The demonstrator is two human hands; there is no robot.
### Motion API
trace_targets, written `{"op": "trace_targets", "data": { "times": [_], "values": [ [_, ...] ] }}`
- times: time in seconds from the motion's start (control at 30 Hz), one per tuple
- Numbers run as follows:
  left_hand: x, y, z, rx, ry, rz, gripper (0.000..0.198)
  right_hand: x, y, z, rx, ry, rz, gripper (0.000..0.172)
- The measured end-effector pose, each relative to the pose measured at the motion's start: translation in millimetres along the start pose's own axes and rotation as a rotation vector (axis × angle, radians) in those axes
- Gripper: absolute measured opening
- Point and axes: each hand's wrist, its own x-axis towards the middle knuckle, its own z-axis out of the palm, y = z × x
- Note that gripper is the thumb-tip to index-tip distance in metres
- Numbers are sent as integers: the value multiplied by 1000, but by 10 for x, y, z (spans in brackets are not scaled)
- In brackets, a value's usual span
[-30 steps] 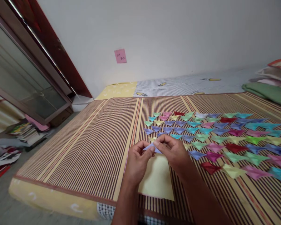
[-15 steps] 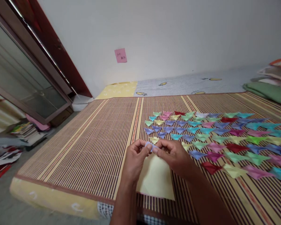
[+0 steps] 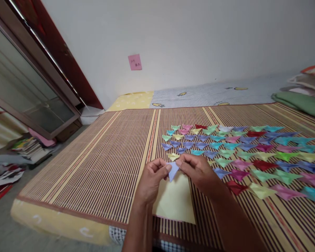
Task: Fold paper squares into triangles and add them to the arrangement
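Note:
Between my two hands is a small folded piece of lavender-blue paper (image 3: pixel 173 170), its pointed end hanging down. My left hand (image 3: pixel 152 177) pinches its left side between thumb and fingers. My right hand (image 3: pixel 196 172) pinches the upper right corner. Below them a pale yellow sheet (image 3: pixel 175 203) lies flat on the striped mat (image 3: pixel 107 157). Rows of folded paper boats in many colours cover the mat beyond and to the right; a red boat (image 3: pixel 236 188) and a magenta boat (image 3: pixel 239 174) lie close to my right forearm.
A pink note (image 3: pixel 134 62) sticks to the white wall (image 3: pixel 186 38). Folded green cloth (image 3: pixel 299 103) lies at the far right under other fabric. At left, a glass-paned door (image 3: pixel 31 70) leans in view, with stacked books (image 3: pixel 28 148) on the floor below.
The lavender-blue paper has turned so a triangular face and downward point now show. My hands have shifted slightly apart, with the right hand at its upper corner.

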Motion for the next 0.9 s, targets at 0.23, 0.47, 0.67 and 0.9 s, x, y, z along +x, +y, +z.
{"op": "trace_targets", "data": {
  "times": [0.23, 0.47, 0.67, 0.9],
  "values": [
    [7, 12, 28, -262, 38, 10, 36, 49, 92, 115, 225, 36, -49, 16],
    [7, 10, 64, -325, 18, 1, 33, 27, 51, 168, 277, 38, -80, 7],
    [-1, -28, 183, -78, 192, 155, 31, 1, -31, 305, -45, 329, -197, 8],
    [-120, -5, 358, 385, 324, 334, 22, -7, -18, 331, -505, 431, -401, 12]
  ]
}}
